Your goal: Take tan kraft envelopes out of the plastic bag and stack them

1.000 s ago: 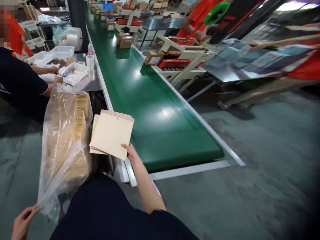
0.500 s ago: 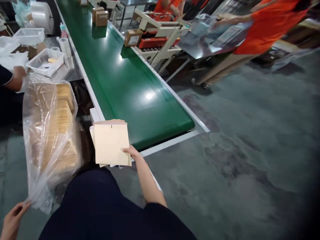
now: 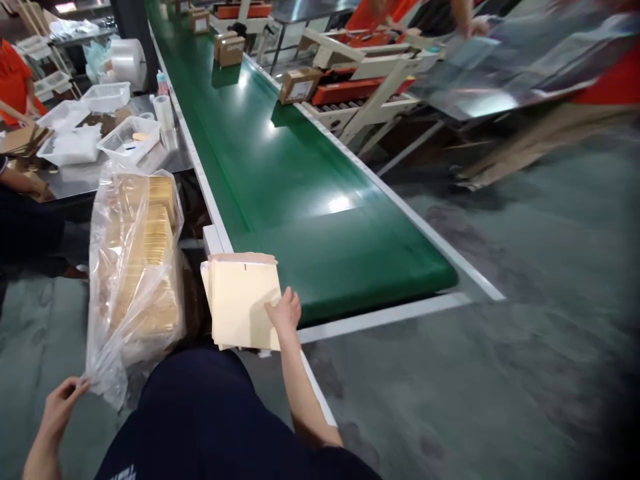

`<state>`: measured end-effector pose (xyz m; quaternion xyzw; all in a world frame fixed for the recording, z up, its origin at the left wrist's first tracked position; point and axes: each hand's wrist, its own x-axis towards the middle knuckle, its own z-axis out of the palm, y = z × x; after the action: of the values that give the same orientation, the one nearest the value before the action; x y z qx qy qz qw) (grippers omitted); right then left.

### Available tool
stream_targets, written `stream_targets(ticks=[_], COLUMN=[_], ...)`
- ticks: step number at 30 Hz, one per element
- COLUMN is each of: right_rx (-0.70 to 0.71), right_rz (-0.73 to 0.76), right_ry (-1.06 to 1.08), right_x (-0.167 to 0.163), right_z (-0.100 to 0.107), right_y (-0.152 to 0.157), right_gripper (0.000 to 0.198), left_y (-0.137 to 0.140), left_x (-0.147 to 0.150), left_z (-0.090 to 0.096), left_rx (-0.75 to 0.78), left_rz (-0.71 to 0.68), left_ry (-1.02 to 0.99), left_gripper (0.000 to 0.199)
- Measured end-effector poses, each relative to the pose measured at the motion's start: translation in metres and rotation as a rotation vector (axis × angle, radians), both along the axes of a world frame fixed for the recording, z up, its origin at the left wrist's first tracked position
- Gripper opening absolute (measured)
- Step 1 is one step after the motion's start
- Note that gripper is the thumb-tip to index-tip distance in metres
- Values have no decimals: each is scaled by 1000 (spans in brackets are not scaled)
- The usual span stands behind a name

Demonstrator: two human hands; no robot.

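1. Cream-coloured envelopes [image 3: 244, 303] sit in a small stack in the right hand [image 3: 284, 312], thumb on the top face, fingers tucked under the right edge, pinching the lot.
2. The stack hangs in the air just off the near left corner of the green conveyor belt [image 3: 300, 200], its flap edge pointing away from the body, its long side running roughly along the belt's line.
3. Down at bottom left, the left hand [image 3: 63, 403] pinches the loose bottom corner of a clear plastic bag [image 3: 130, 267].
4. That bag stands upright on the floor, packed with more tan envelopes on edge, just left of the stack in the right hand.
5. The key relation: the bag's open top lies up and to the left of the stack, the belt lies up and to the right. The right hand is the nearer one to both; the left is low and well back.
6. Beyond the bag, a counter [image 3: 90, 177] carries white trays [image 3: 129, 139], and another person's arm rests at its left end.
7. Brown boxes [image 3: 299, 85] ride further up the belt.
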<state>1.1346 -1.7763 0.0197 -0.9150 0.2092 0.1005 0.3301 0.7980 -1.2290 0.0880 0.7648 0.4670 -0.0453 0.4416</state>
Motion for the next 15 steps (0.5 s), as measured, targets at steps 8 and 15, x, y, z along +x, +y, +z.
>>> stream_targets(ticks=[8, 15], right_rx=[-9, -172], right_rz=[805, 1289], right_ry=[-279, -260], right_x=[99, 147], right_z=[48, 73], right_y=[192, 340], right_gripper=[44, 49], left_y=[-17, -47], left_x=[-17, -54], left_z=[-5, -26], left_rx=[-82, -58], left_rz=[-14, 82], left_ry=[-83, -136], left_gripper=[75, 56])
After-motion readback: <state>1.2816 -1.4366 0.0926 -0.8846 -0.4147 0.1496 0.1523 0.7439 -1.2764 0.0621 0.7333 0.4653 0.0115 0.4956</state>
